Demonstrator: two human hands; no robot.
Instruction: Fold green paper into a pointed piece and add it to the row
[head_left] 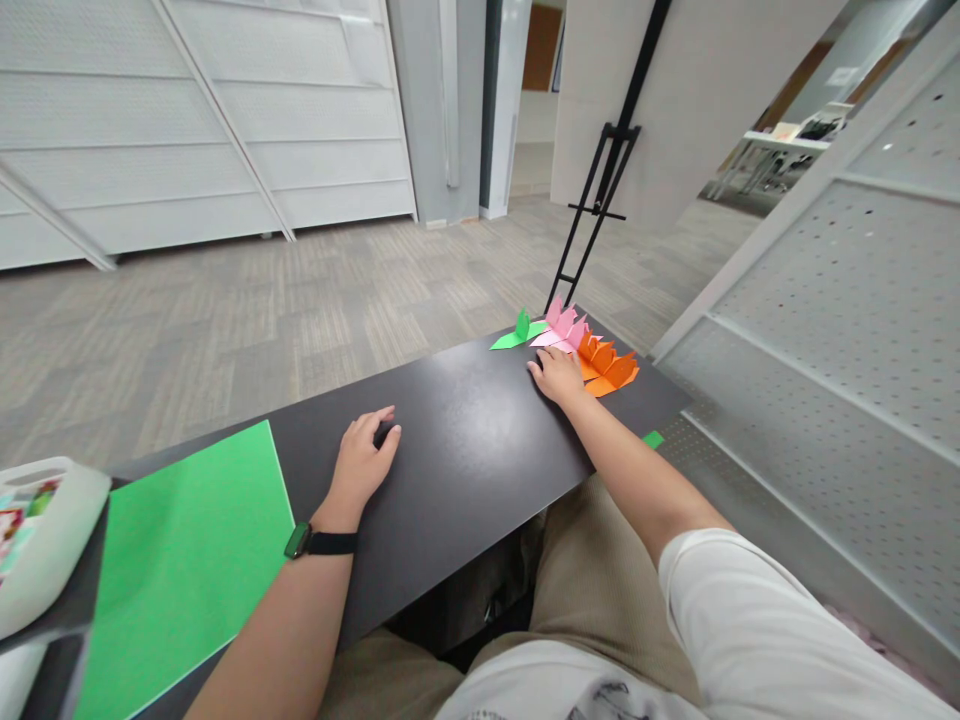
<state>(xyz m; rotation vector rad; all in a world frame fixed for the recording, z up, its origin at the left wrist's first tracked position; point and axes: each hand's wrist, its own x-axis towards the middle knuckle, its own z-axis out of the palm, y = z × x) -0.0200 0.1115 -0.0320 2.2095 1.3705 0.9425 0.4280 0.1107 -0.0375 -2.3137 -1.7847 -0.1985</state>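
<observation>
My left hand (365,455) hovers over or rests on the dark table, thumb and fingers apart, holding nothing; a watch (298,540) with a black band is on that wrist. At the table's far right my right hand (556,373) has its fingers spread low beside folded paper pieces. It is nearest to the orange folded paper pieces (611,365) and the pink folded paper pieces (566,325); whether it touches them I cannot tell. A green folded paper piece (523,328) sits left of the pink ones. Green paper sheets (187,560) lie left of my left hand.
A white plastic container (45,580) with colourful items stands at the left edge. The dark table (442,470) ends close to my lap. A small green scrap (654,440) is at its right edge. A black stand (600,200) and perforated panel (847,270) stand beyond.
</observation>
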